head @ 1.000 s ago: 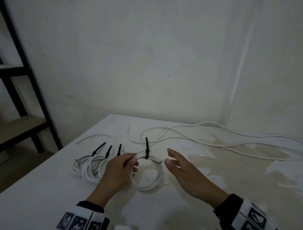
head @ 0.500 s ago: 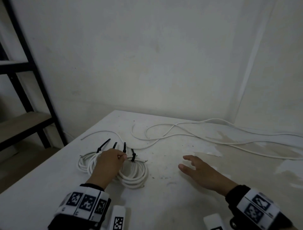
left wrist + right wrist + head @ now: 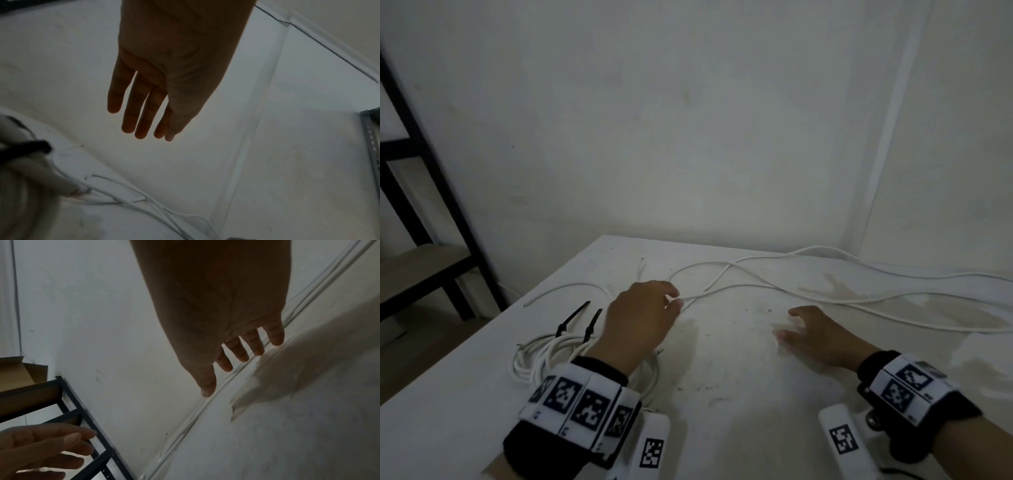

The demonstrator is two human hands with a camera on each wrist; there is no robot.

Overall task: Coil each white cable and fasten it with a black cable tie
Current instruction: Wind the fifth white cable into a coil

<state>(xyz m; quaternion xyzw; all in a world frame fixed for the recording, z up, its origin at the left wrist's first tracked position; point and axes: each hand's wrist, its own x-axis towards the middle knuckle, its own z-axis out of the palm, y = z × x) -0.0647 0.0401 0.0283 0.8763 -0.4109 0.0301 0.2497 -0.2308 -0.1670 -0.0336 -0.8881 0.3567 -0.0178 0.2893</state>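
White cables (image 3: 774, 291); black cable ties (image 3: 573, 318); white table (image 3: 739, 394); black-and-white checkered wristbands (image 3: 582, 404); black shelf frame (image 3: 431, 205).

You wear black cuffs (image 3: 599, 368) under white wristbands (image 3: 582, 406) printed with black square markers; a white marker-tagged camera block (image 3: 652, 445) sits beside each wrist, below bare hands.
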